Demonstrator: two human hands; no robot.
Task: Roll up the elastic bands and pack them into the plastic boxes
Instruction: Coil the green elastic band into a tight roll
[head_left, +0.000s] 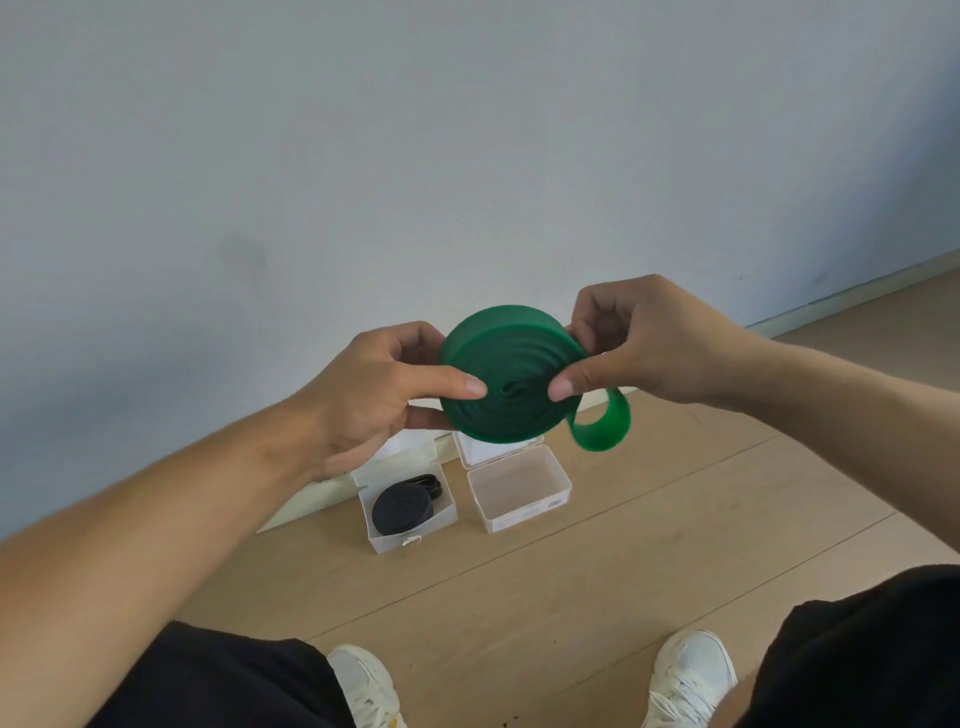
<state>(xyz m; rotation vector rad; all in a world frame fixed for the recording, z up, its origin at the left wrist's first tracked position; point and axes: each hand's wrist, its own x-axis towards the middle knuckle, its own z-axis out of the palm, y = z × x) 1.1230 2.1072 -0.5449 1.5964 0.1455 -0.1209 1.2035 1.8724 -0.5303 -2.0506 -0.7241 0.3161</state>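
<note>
Head view, only one camera here: both hands are up in the air holding one green elastic band that's coiled into a flat disc, with a short loose loop of its tail hanging off the lower right edge. The left hand grips the coil's left rim, thumb laid across the near face toward the centre and fingers curled behind. The right hand pinches the coil's right side, thumb tip on the near face, other fingers bent round the back edge. Below the green coil, on the wooden floor, sit two clear plastic boxes, both with lids flipped open against the wall's skirting. The left box, just under and left of the coil, has one rolled black band inside. The right box, right under the coil, shows nothing in it. Two white sneakers and black shorts at the bottom edge.
</note>
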